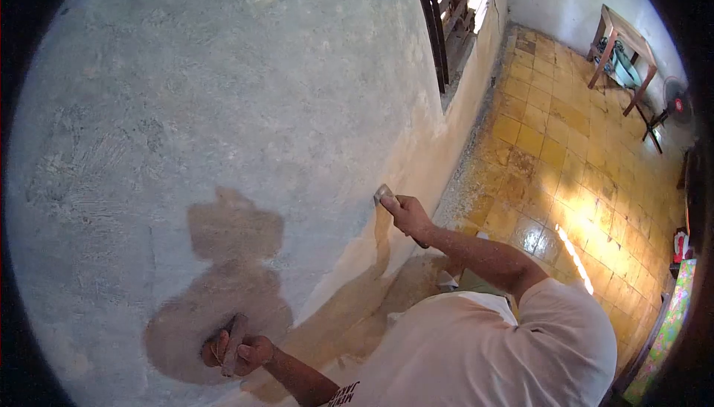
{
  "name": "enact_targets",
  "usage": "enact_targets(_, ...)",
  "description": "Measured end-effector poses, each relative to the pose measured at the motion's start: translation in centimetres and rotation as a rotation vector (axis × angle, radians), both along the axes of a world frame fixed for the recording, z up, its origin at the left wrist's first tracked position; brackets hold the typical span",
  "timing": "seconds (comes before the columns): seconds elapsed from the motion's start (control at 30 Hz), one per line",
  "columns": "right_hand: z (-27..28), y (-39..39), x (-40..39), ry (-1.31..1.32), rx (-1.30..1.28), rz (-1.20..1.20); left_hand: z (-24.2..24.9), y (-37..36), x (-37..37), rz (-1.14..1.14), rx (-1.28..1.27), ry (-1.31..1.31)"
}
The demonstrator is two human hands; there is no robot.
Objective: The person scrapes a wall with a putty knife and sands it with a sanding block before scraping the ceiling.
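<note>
My right hand [409,219] is closed round a putty knife [384,192]. Its short metal blade meets the wall [223,102], near the border between the grey surface and a tan band. The dark end of the handle shows below my fist. Lower left, my left hand [242,351] grips a flat, narrow brownish-grey piece [236,342] held upright close to the wall; its kind is not clear. My shadow falls on the wall around and above this hand.
A barred window [452,13] with a dark frame opens in the wall. Pale debris [465,176] lies along the base on the yellow tiled floor [543,124]. Farther off stand a wooden table [628,31] and a fan [675,102]. A flowered cloth [673,318] is at right.
</note>
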State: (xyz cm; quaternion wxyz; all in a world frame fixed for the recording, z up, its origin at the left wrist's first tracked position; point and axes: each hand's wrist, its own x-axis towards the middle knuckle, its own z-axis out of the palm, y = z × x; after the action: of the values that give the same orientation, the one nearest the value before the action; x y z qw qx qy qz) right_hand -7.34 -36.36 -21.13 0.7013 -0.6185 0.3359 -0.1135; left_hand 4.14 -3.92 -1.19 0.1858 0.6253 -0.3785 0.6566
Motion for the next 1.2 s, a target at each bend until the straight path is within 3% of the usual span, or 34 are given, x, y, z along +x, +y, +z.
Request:
enact_targets(0.03,0.4,-0.1,0.0,-0.058,-0.006,-0.019,0.1,0.5,0.3,0.003,0.112,-0.029)
enact_targets(0.17,-1.8,0.5,-2.1,-0.01,0.077,0.002,0.0,0.2,0.2,-0.026,0.085,-0.037)
enact_targets(0.23,-5.1,2.0,-3.7,0.141,-0.016,0.025,-0.1,-1.0,-0.6,-0.045,-0.045,0.051)
enact_targets(0.33,-5.4,3.8,-6.5,0.258,-0.049,0.109,0.3,-3.0,-1.8,-0.026,-0.182,0.111)
enact_targets(0.43,-1.9,2.9,-5.5,0.176,-0.011,0.043,-0.5,-0.4,0.0,-0.078,-0.048,0.018)
enact_targets(0.6,-0.8,-0.6,0.1,0.033,-0.011,0.04,0.2,-0.6,-0.3,-0.08,-0.017,-0.008)
enact_targets(0.83,-5.4,1.4,-5.4,0.154,0.032,-0.024,-0.1,-0.8,-0.5,-0.024,-0.022,0.011)
enact_targets(0.9,-6.2,2.5,-7.1,0.308,-0.096,0.079,-0.1,-0.7,-0.4,-0.027,-0.014,-0.013)
enact_targets(1.0,-6.5,2.8,-6.1,0.106,-0.184,0.039,-0.2,0.0,-0.1,-0.056,0.007,-0.018)
enact_targets(1.1,-2.7,0.4,-0.8,0.143,-0.202,0.033,-0.7,0.4,0.2,-0.088,0.012,0.016)
enact_targets(1.2,1.7,-0.2,0.6,-0.041,-0.05,-0.018,-0.4,0.5,0.1,-0.056,0.018,0.014)
